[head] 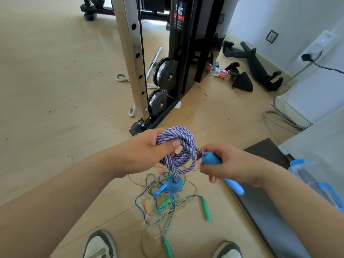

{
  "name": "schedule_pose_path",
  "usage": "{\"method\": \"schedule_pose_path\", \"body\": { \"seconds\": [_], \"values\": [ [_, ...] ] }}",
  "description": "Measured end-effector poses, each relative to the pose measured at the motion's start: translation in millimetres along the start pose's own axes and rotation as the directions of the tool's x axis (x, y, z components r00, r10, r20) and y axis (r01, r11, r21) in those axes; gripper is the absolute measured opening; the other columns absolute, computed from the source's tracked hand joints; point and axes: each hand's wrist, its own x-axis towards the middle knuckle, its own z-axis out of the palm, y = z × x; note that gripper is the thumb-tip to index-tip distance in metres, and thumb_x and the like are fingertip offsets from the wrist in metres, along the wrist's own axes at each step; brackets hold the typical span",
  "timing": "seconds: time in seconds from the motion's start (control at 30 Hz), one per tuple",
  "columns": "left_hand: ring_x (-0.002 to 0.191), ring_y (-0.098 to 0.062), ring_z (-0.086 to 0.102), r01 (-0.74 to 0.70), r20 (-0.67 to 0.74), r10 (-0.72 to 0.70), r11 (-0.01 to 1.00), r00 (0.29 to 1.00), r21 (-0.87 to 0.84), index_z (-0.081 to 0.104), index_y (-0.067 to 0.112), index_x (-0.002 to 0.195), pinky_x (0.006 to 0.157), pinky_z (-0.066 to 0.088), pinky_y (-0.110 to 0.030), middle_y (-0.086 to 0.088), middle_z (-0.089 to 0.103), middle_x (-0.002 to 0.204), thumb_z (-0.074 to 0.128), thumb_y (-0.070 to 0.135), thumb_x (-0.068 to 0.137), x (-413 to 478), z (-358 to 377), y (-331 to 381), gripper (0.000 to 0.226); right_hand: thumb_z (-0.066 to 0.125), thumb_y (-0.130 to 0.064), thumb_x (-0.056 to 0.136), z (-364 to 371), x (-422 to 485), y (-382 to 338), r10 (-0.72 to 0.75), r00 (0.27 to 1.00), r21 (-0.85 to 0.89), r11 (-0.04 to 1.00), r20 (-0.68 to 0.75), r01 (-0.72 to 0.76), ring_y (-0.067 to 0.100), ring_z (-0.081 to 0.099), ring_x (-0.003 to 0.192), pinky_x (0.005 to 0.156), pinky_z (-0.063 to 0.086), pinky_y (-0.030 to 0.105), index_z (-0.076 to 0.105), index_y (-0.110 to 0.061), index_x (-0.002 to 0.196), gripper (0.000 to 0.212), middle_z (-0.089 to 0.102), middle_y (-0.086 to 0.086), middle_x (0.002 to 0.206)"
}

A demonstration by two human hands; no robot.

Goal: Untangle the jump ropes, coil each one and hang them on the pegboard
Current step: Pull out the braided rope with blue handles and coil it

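Logging item one, says the first voice: the rope in hand, where is it and how is it held?

Second voice: Purple-and-white braided jump rope (pixel 183 144), one, wound in several loops and held in the air at centre, above the floor. The left hand (pixel 147 151) grips the coil's left side, with the thumb over the strands and the fingers wrapped round them. The right hand (pixel 230 164) has its fingers curled round a blue handle (pixel 211 158) just right of the coil. The rope's end runs from that handle into the loops.

First voice: And the other end?

Second voice: Second blue handle (pixel 174 185), one, hanging straight down from the coil's near side. Neither hand touches it.

First voice: Floor stock?

Second voice: Tangle of thin jump ropes (pixel 162 200), with blue, green and orange cords, lying on the wooden floor (pixel 55 90) directly under the coil. I cannot tell how many ropes it holds. Green handles: one (pixel 207 209) at the tangle's right edge and one (pixel 167 246) nearer, between the two shoes (pixel 100 244).

First voice: Surroundings?

Second voice:
- Black mat (pixel 270 202), near right.
- Water bottle (pixel 314 179) with blue cap, right of the mat.
- Steel upright (pixel 134 53) with holes, far centre.
- Black weight plates (pixel 165 73), just right of the upright.
- Black cable attachments (pixel 256 66), on the floor by the far right wall.
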Motion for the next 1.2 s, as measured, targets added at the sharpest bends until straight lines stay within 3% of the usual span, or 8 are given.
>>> {"method": "schedule_pose_path", "body": {
  "seconds": [0.23,0.4,0.6,0.73,0.87,1.0,1.1,1.2],
  "values": [
    [0.072,0.004,0.060,0.107,-0.135,-0.081,0.973,0.987,0.204,0.057,0.033,0.094,0.066,0.043,-0.018,0.015,0.066,0.083,0.054,0.044,0.102,2.1,-5.9,-13.0,0.015,0.074,-0.032,0.091,-13.9,-6.5,-5.4,0.125,0.986,0.267,0.959,-0.111,-0.091,0.008,0.068,0.084,0.100,0.058,0.046,0.073,-0.015,0.108,0.024,0.069,0.002,0.100],
    [0.075,0.005,0.058,0.093,-0.090,-0.070,0.954,0.994,0.285,0.056,0.027,0.097,0.064,0.043,-0.012,0.011,0.064,0.089,0.053,0.042,0.103,7.5,17.2,-12.2,0.017,0.062,-0.046,0.093,6.2,6.7,-34.5,0.214,0.965,0.743,0.668,-0.151,-0.032,0.015,0.050,0.077,0.087,0.051,0.033,0.072,-0.012,0.116,0.042,0.052,0.004,0.092],
    [0.074,-0.008,0.063,0.107,-0.023,-0.107,0.994,0.994,0.019,0.061,0.026,0.104,0.081,0.059,-0.037,0.004,0.071,0.090,0.053,0.046,0.103,14.5,42.0,-9.9,0.022,0.062,-0.053,0.096,19.0,16.0,-47.5,0.236,0.877,0.664,0.739,-0.418,0.118,0.009,0.048,0.044,0.042,0.040,0.021,0.065,-0.008,0.110,0.047,0.063,0.006,0.080],
    [0.073,-0.005,0.064,0.108,0.039,-0.106,0.991,0.994,-0.083,0.064,0.019,0.112,0.072,0.061,-0.028,-0.003,0.069,0.091,0.049,0.041,0.106,12.3,52.8,-1.4,0.028,0.075,-0.034,0.093,14.4,13.6,-42.4,0.101,0.895,0.573,0.797,-0.435,0.189,0.020,0.052,0.057,0.055,0.041,0.030,0.066,-0.013,0.109,0.028,0.063,0.009,0.076],
    [0.076,-0.009,0.065,0.163,0.054,-0.157,0.978,0.986,-0.130,0.064,0.017,0.117,0.075,0.061,-0.031,-0.006,0.070,0.095,0.047,0.043,0.106,9.9,55.4,4.7,0.032,0.075,-0.015,0.091,1.3,5.2,-38.5,-0.014,0.942,0.576,0.788,-0.336,0.218,0.016,0.056,0.054,0.044,0.043,0.027,0.066,-0.008,0.113,0.025,0.065,0.006,0.073],
    [0.093,-0.021,0.072,0.174,0.137,-0.144,0.955,0.980,-0.242,0.065,0.015,0.121,0.083,0.064,-0.037,-0.015,0.074,0.112,0.049,0.038,0.107,4.9,56.7,16.7,0.032,0.075,-0.023,0.093,3.1,7.8,-34.8,0.047,0.890,0.554,0.798,-0.453,0.239,0.013,0.050,0.046,0.040,0.036,0.023,0.066,-0.010,0.110,0.024,0.064,0.005,0.069],
    [0.088,-0.013,0.072,0.160,0.209,-0.087,0.918,0.974,-0.363,0.067,0.013,0.112,0.083,0.063,-0.033,-0.003,0.077,0.096,0.052,0.035,0.105,-1.0,63.3,24.7,0.027,0.073,-0.042,0.093,3.3,15.9,-35.2,0.201,0.779,0.554,0.804,-0.594,0.215,0.009,0.049,0.045,0.043,0.039,0.025,0.062,-0.014,0.103,0.032,0.058,-0.002,0.061],
    [0.083,-0.019,0.071,0.151,0.204,-0.064,0.881,0.977,-0.448,0.066,0.013,0.101,0.088,0.062,-0.044,-0.001,0.072,0.089,0.060,0.043,0.099,-4.5,73.6,23.1,0.031,0.067,-0.045,0.097,-0.5,17.9,-36.9,0.178,0.807,0.572,0.788,-0.563,0.225,0.018,0.066,0.062,0.061,0.054,0.034,0.060,-0.011,0.105,0.035,0.060,0.005,0.076]
  ]
}}
